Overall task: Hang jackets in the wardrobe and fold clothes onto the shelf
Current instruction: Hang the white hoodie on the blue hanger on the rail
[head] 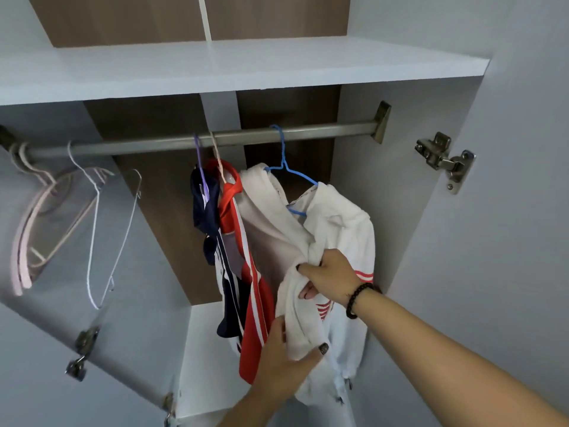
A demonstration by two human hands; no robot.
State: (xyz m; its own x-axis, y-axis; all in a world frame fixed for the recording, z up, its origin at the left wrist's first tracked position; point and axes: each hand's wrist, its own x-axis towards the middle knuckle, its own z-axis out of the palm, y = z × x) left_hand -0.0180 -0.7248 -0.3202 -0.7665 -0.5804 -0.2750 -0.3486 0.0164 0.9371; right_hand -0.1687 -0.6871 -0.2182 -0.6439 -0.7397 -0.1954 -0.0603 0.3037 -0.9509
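1. My right hand (331,277) grips bunched fabric of the white jacket (335,229), which hangs from a blue hanger (288,171) above it.
2. My left hand (284,362), just below, pinches its hem.
3. A red jacket (251,291) crowds both hands' left; empty hangers (95,217) hang farther left on the rail (323,131).

white jacket (335,229): on blue hanger (288,171), hung from wardrobe rail (234,138), bunched and twisted, pink-red stripes at sleeve.
red jacket (246,272): white side stripes, hanging just left of white one, touching it.
navy garment (204,211): on purple hanger (199,158), leftmost of three.
shelf (215,69): white, above rail.
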